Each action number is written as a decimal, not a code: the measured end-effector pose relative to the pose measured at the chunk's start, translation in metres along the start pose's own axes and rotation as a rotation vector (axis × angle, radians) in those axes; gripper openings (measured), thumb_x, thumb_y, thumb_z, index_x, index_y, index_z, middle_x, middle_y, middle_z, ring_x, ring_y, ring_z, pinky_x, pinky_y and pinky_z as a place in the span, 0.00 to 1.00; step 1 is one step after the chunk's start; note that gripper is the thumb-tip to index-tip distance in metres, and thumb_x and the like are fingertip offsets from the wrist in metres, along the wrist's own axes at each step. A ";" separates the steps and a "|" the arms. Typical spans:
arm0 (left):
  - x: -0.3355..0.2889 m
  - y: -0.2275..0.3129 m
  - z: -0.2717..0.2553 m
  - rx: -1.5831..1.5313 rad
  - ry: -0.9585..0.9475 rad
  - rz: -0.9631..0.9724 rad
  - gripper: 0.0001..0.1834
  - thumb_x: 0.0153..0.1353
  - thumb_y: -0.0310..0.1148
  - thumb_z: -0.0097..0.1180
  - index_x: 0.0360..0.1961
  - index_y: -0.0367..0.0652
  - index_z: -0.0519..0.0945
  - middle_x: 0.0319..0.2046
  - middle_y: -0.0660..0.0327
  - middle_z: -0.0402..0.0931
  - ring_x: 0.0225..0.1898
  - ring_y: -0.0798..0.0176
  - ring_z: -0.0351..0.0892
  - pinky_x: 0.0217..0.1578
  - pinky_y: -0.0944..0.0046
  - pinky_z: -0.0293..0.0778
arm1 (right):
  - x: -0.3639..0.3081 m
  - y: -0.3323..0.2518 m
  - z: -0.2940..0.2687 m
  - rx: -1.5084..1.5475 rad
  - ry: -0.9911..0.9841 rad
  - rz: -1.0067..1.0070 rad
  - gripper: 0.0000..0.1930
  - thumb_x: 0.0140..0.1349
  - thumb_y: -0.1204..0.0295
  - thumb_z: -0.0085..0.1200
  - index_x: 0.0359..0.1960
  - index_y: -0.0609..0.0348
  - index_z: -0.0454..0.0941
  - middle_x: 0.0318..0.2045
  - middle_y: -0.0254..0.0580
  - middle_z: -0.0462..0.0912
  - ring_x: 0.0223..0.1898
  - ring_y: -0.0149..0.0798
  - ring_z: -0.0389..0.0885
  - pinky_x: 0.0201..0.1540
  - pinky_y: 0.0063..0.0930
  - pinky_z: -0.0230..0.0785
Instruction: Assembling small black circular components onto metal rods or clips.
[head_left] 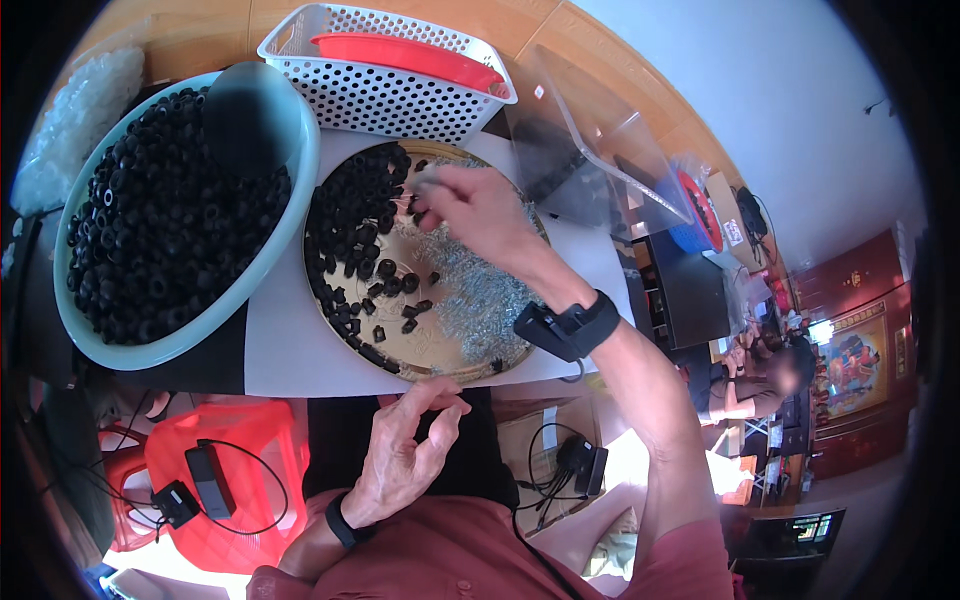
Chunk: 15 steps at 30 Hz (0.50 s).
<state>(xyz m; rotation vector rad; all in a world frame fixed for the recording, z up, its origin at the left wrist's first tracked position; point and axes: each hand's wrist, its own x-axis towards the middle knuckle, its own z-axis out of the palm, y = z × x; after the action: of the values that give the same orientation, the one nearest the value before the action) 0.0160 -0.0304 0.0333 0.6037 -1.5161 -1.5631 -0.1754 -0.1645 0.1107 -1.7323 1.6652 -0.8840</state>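
A round gold tray (400, 375) lies on the table, black rubber-like bushings (365, 190) heaped on its left and small shiny silver pieces (485, 295) spread over its right. Over the tray's far part, between the two heaps, my right hand (475, 210) is closed in a pinch; its fingertips are blurred, and whatever they hold cannot be made out. My left hand (405, 450) is at the tray's near edge, in front of my body, its fingers curled toward the thumb. Anything between those fingers is too small to name. Several loose black bushings (395, 285) lie mid-tray.
A pale blue tub (300, 205) full of black bushings stands left of the tray. Behind are a white perforated basket (375, 95) with a red tray (410, 55) and a clear plastic box (600, 140). A red stool (220, 500) is below left. Another person (770, 380) sits far right.
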 end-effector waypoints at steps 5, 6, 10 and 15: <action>0.000 -0.001 -0.003 -0.048 -0.022 -0.033 0.12 0.62 0.26 0.49 0.46 0.34 0.74 0.32 0.57 0.81 0.25 0.72 0.72 0.31 0.70 0.70 | -0.023 0.012 -0.014 -0.144 0.073 0.075 0.09 0.62 0.72 0.50 0.35 0.66 0.80 0.24 0.39 0.81 0.25 0.27 0.78 0.29 0.23 0.69; 0.000 -0.001 -0.004 -0.061 -0.022 -0.034 0.12 0.62 0.26 0.49 0.46 0.34 0.74 0.31 0.57 0.81 0.25 0.71 0.73 0.31 0.69 0.70 | -0.030 0.013 -0.011 -0.146 0.105 0.031 0.08 0.58 0.73 0.52 0.29 0.67 0.78 0.19 0.43 0.80 0.21 0.32 0.78 0.29 0.28 0.70; 0.002 0.002 -0.007 -0.061 -0.044 -0.048 0.12 0.62 0.27 0.49 0.45 0.34 0.74 0.32 0.56 0.81 0.26 0.70 0.74 0.32 0.69 0.71 | -0.055 -0.008 -0.002 -0.190 0.012 0.004 0.07 0.55 0.74 0.55 0.31 0.66 0.78 0.25 0.47 0.80 0.27 0.37 0.80 0.32 0.32 0.71; 0.004 0.003 -0.008 -0.074 -0.120 -0.114 0.12 0.64 0.29 0.48 0.46 0.34 0.73 0.31 0.55 0.81 0.27 0.68 0.75 0.33 0.68 0.72 | -0.062 -0.003 0.010 -0.529 -0.073 -0.316 0.11 0.49 0.78 0.57 0.36 0.60 0.78 0.31 0.44 0.79 0.38 0.48 0.78 0.40 0.39 0.71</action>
<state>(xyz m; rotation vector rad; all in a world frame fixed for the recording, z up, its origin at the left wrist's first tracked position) 0.0214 -0.0379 0.0353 0.5712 -1.5275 -1.7622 -0.1654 -0.1025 0.1024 -2.4019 1.7047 -0.5214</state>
